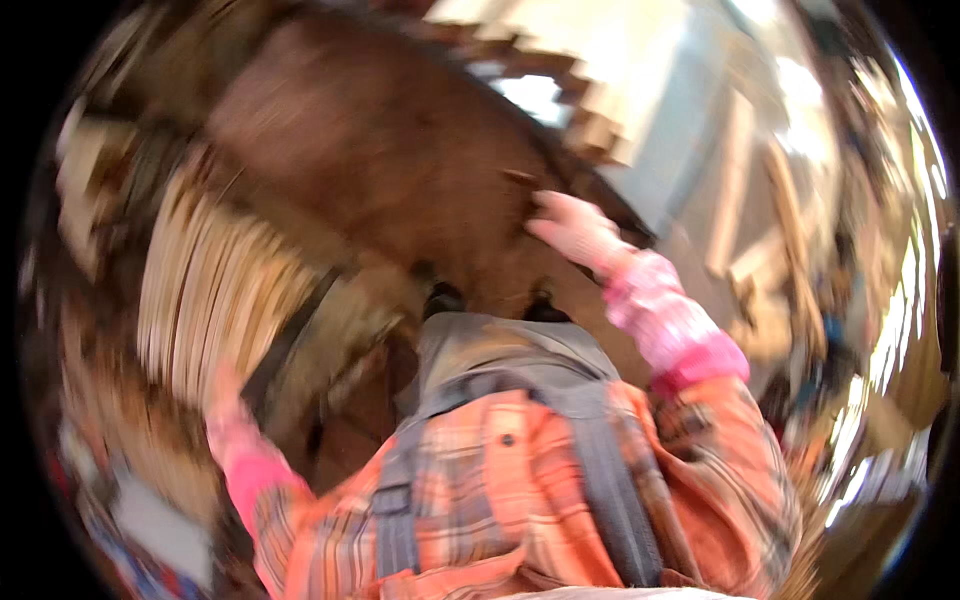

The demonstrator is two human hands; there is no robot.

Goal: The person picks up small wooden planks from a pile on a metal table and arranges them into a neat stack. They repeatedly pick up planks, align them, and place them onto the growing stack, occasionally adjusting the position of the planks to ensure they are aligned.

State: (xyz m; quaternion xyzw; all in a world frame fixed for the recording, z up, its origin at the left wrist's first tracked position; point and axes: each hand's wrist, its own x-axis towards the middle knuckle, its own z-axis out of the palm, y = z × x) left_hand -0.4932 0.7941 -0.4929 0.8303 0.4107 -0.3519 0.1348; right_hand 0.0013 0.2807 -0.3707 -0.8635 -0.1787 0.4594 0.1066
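Note:
My right hand [575, 228] is stretched forward over the brown floor [390, 130], smeared by motion. A small dark brown piece [519, 178] shows just beyond its fingertips; whether they touch it I cannot tell. My left hand [224, 385] hangs low at the left, at the near end of a stack of pale wooden strips [210, 285]. Blur hides its fingers, and contact with the stack cannot be made out. Both forearms wear pink sleeves under an orange plaid shirt.
Pale stacked boards [620, 60] lie at the far right, beside a grey-blue surface [690, 130]. Long wooden pieces [733, 185] lean on the right. A pale block stack [95, 190] stands far left. My dark shoes [443, 298] are on the floor.

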